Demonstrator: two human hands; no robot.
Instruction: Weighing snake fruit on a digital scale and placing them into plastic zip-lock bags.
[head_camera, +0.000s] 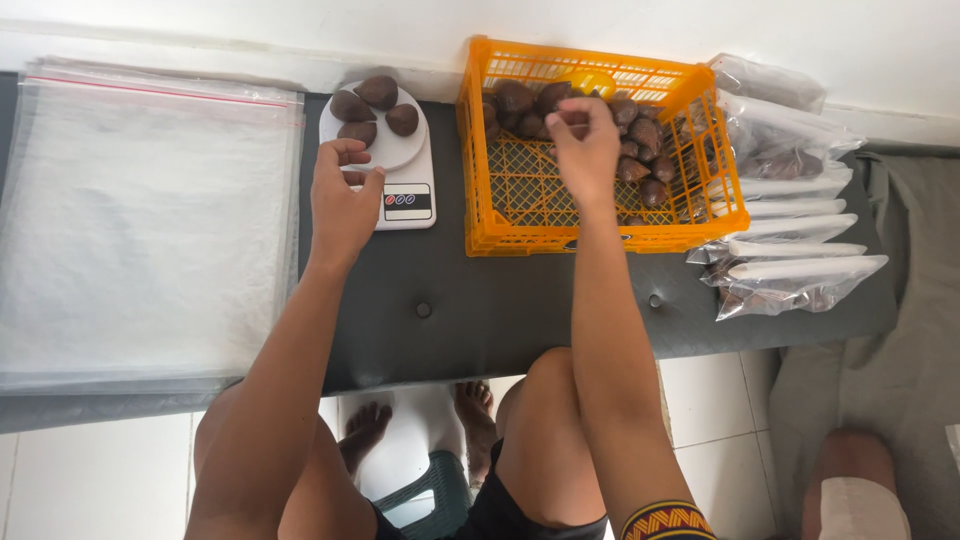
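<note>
the right hand (585, 150) reaches into the orange crate (600, 235), fingertips pinching among the brown scaly fruits (640, 150). just left of it, the left hand (343, 200) rests against the white kitchen scale (405, 190), four fruits on the scale's pan above its fingers.

A stack of large, flat, clear plastic bags (150, 220) with a thin red seal line along the top edge covers the left of the frame, lying on the worktop. At the right edge, several narrower clear bags (790, 250) lie fanned over one another, some showing dark brown fruit inside. The white scale's small display panel (408, 201) sits upper centre-left, a dark-framed rectangle with tiny round buttons beside it.
</note>
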